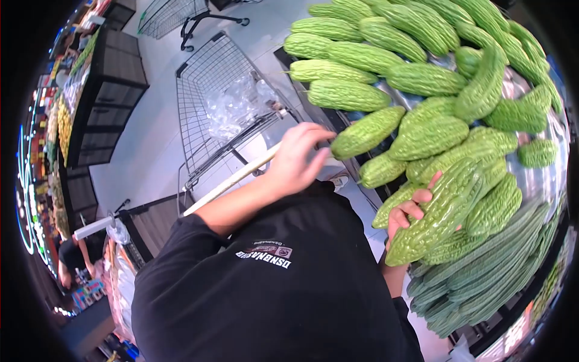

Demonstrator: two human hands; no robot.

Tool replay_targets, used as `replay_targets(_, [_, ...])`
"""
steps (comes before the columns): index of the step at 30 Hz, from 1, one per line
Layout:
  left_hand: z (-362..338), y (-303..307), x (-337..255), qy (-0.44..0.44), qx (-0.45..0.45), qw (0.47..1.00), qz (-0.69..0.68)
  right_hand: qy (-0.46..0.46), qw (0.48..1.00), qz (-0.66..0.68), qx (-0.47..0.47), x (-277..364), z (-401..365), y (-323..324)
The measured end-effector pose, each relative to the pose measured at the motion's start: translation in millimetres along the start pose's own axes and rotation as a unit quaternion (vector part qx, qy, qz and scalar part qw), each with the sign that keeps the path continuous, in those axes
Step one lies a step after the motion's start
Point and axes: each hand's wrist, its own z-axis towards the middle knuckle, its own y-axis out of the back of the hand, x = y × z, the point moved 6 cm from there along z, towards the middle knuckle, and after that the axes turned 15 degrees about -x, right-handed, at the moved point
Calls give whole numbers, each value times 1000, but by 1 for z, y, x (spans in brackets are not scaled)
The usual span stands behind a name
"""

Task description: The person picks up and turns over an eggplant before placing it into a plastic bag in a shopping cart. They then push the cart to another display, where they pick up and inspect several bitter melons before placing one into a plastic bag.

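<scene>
Fingers of my right hand [407, 212] are wrapped round a large, bumpy light green bitter melon [443, 211], held over the pile at its near side. My left hand [297, 158] has its thumb and fingers apart with nothing between them. Its fingertips are close to the left end of a bitter melon [368, 133] at the pile's edge; whether they touch is unclear. More bitter melons [431, 137] lie heaped around. A pale bar [232, 180] runs beside my left forearm.
A wire shopping cart [196, 90] holding clear plastic bags [235, 105] stands ahead to the left, with another cart [160, 18] farther off. Long dark green ridged gourds [482, 271] lie at the right. Produce shelves [111, 84] stand at far left; a person [75, 256] is at lower left.
</scene>
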Motion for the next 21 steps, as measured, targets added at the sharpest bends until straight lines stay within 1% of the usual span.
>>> replay_targets(1, [-1,25,17,8,-36,999,33,-37,999,5,16,-12,10,-2])
replay_targets(2, [-2,50,36,15,-68,996,63,-41,999,2,11,-23,19,-3])
replay_targets(3, [-2,77,62,36,-96,990,99,-36,999,-35,-18,-33,28,0])
replay_targets(4, [-2,103,92,56,-123,981,136,-32,996,-73,-47,-43,37,3])
replay_targets(5, [-3,127,129,88,-131,972,174,-41,997,-49,-31,-53,46,7])
replay_targets(6, [-5,151,170,120,-138,960,212,-43,997,-53,-37,-64,56,12])
replay_targets(8, [-18,188,263,241,-62,929,274,-35,999,-35,-13,-87,70,13])
replay_targets(9, [-32,200,314,286,15,901,326,-34,998,-40,-21,-100,78,15])
replay_targets(10, [-51,209,364,326,93,863,374,-34,998,-47,-28,-112,86,18])
replay_targets(11, [-70,215,409,330,100,865,364,-29,997,-60,-36,-123,93,22])
replay_targets(13, [-114,202,491,302,269,803,438,-18,995,-90,-37,-139,112,35])
replay_targets(14, [-119,190,517,302,274,807,428,-13,994,-98,-43,-150,121,40])
replay_targets(16, [-123,162,565,298,278,815,411,25,990,-119,-73,-166,129,54])
replay_targets(18, [-114,121,604,279,286,825,399,44,986,-131,-93,-183,136,68])
replay_targets(20, [-103,85,629,337,311,814,357,59,978,-152,-127,-197,139,86])
replay_targets(21, [-100,70,644,338,317,815,349,58,975,-165,-134,-204,143,91])
